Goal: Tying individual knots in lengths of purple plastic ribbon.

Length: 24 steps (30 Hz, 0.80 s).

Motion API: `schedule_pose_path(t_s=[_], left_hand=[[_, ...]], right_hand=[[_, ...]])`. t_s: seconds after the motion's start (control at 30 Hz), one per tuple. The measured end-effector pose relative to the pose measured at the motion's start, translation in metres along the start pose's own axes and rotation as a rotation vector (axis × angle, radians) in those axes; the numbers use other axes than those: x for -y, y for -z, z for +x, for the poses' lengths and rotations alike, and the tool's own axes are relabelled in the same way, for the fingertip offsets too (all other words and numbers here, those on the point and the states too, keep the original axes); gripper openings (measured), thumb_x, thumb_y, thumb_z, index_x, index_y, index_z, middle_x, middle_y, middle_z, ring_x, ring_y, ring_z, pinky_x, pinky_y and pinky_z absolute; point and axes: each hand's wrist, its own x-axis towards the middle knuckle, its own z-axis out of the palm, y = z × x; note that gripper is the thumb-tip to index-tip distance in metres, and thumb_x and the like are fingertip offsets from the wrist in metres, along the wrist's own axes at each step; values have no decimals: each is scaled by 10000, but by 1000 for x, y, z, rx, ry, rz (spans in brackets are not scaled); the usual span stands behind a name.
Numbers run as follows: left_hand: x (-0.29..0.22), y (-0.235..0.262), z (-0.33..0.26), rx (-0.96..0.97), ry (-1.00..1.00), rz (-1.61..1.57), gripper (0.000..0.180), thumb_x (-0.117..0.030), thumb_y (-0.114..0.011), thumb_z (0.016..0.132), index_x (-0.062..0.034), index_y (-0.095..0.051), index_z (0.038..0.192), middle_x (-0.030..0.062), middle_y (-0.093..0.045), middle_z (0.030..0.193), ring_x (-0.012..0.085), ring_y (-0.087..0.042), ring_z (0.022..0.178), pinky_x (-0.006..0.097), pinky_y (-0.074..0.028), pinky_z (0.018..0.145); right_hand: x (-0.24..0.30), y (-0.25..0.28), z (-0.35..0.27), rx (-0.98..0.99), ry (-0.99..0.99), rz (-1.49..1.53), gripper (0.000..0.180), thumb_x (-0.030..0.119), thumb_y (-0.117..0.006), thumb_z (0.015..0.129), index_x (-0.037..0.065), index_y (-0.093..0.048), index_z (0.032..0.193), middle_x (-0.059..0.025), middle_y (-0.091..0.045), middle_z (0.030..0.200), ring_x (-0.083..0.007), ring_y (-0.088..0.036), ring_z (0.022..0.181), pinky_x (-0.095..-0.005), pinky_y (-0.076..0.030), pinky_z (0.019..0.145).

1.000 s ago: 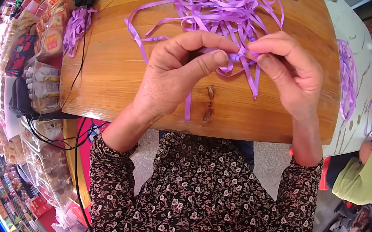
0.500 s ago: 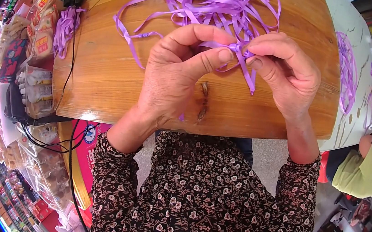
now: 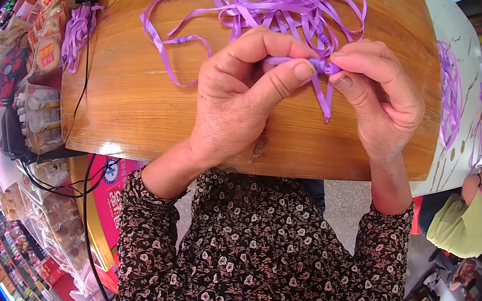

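1. One flat, purple, cloth-like ribbon (image 3: 321, 66) is pinched above the brown wooden table (image 3: 138, 116) by the left hand (image 3: 232, 93) and right hand (image 3: 388, 102), each closed on it.
2. Fine work at its gathered section appears in hand; a steady two-sided grip seems called for next.
3. One tangled purple ribbon pile (image 3: 268, 12) is counted; its strands cannot be.

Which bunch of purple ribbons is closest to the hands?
The tangled pile on the wooden table, just beyond the left hand and right hand. The small bundle is at that table's left edge; the looped bunch is on the white table.
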Motion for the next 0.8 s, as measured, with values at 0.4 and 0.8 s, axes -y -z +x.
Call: schedule_pose_path(t_s=[0.4,0.8], left_hand=[[3,4,-4,15,-61,160,148,29,-619,817,25,-610,965,62,-610,918,126,-577,855,256,-484,776],[2,3,-8,-79,-128,330,114,-6,-708,750,-26,-658,850,-24,-528,723,25,-407,574,181,-318,489]], right_hand=[[0,-4,-3,-20,-27,11,192,-74,-672,741,-24,-644,924,-90,-623,892,-113,-597,745,-202,-484,631],[1,-3,0,65,185,-234,165,-61,-666,732,-49,-616,889,-128,-619,819,-193,-577,731,-278,-445,644]])
